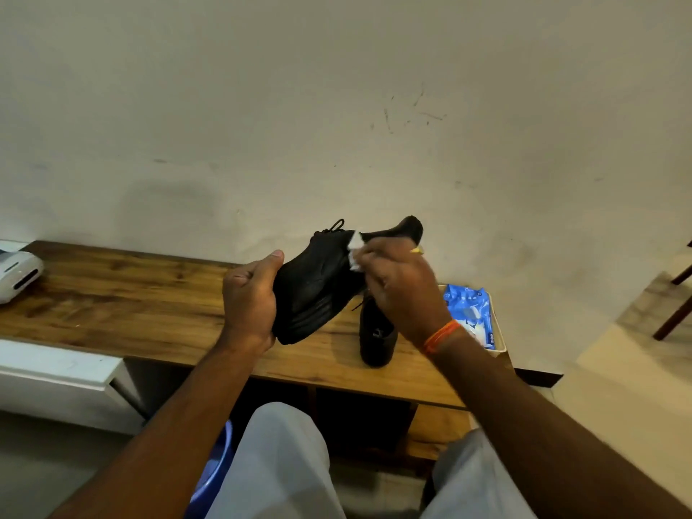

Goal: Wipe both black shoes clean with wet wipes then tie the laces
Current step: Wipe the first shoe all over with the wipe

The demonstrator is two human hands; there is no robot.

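Observation:
My left hand (pixel 250 299) grips the toe end of a black shoe (pixel 318 282) and holds it tilted above the wooden bench (pixel 149 297), heel up to the right. My right hand (pixel 400 290) pinches a white wet wipe (pixel 355 252) against the shoe's side near the laces. A second black shoe (pixel 376 337) stands on the bench under my right wrist, partly hidden by it. A blue pack of wet wipes (pixel 470 312) lies in a small box at the bench's right end.
A white device (pixel 18 271) sits at the bench's far left. The wall rises right behind the bench. A blue basin (pixel 215 466) stands on the floor by my left knee. Dark chair legs (pixel 674 309) show at the right edge.

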